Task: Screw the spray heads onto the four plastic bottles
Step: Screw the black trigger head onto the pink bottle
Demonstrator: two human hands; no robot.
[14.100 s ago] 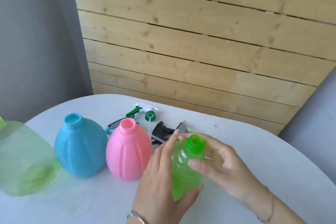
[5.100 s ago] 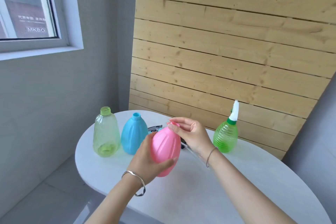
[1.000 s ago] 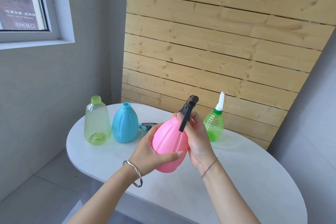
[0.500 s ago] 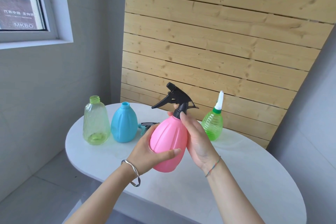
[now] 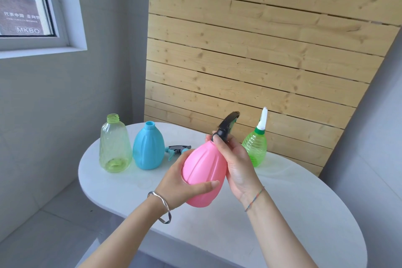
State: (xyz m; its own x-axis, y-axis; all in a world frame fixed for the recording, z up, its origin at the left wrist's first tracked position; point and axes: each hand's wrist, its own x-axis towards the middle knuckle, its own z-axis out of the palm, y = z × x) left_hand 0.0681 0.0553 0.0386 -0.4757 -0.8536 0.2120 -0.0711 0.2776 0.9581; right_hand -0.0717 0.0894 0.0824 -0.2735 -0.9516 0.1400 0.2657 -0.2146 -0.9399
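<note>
I hold a pink bottle (image 5: 203, 172) tilted above the table. My left hand (image 5: 180, 183) wraps its lower body. A black spray head (image 5: 227, 125) sits on its neck, and my right hand (image 5: 236, 159) has its fingers closed around the head's collar. At the back right stands a green ribbed bottle (image 5: 255, 148) with a white and green spray head (image 5: 262, 119) on it. A blue bottle (image 5: 148, 147) and a clear yellow-green bottle (image 5: 114, 144) stand at the left with bare necks. A teal and grey spray head (image 5: 177, 150) lies behind the pink bottle.
The white oval table (image 5: 282, 213) has its left edge near the two bare-necked bottles. A wooden plank wall (image 5: 250, 50) rises just behind it. A grey wall with a window (image 5: 24, 2) is at the left. The floor (image 5: 43, 235) lies below.
The black spray head has turned on the pink bottle's neck: half a second ago its trigger pointed left, now it points away and up. My right hand shifted its grip on the collar.
</note>
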